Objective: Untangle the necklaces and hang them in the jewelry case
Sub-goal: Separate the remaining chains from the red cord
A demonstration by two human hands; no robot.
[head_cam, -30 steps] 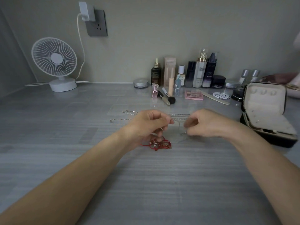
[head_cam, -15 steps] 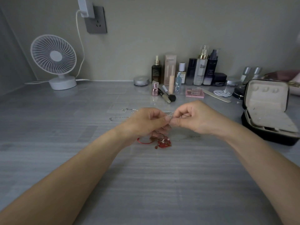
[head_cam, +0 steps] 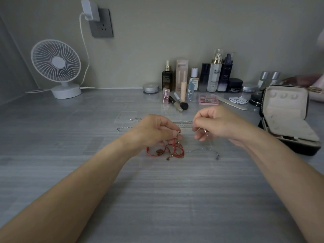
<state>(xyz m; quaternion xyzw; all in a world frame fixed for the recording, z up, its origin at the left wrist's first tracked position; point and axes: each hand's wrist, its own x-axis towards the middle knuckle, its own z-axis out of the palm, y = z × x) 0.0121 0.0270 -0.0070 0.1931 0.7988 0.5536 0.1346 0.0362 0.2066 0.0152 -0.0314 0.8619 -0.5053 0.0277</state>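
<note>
Left hand (head_cam: pixel 154 132) pinches one red cord tangle (head_cam: pixel 175 150), right hand (head_cam: pixel 219 125) pinches one thin silver chain (head_cam: pixel 217 156), two link chains (head_cam: pixel 125 128) beyond both hands

home vanity, cosmetics bottles (head_cam: pixel 215 74), desk fan (head_cam: pixel 56 64)

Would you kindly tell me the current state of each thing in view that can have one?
jewelry case, open, lid upright.
red cord necklace, tangled on the table, a strand pinched by the left hand.
thin silver chain, pinched by the right hand, trailing onto the table.
other silver chains, laid out straight beyond the hands.
fan, plugged into the wall adapter; spinning or not, cannot tell.
</note>
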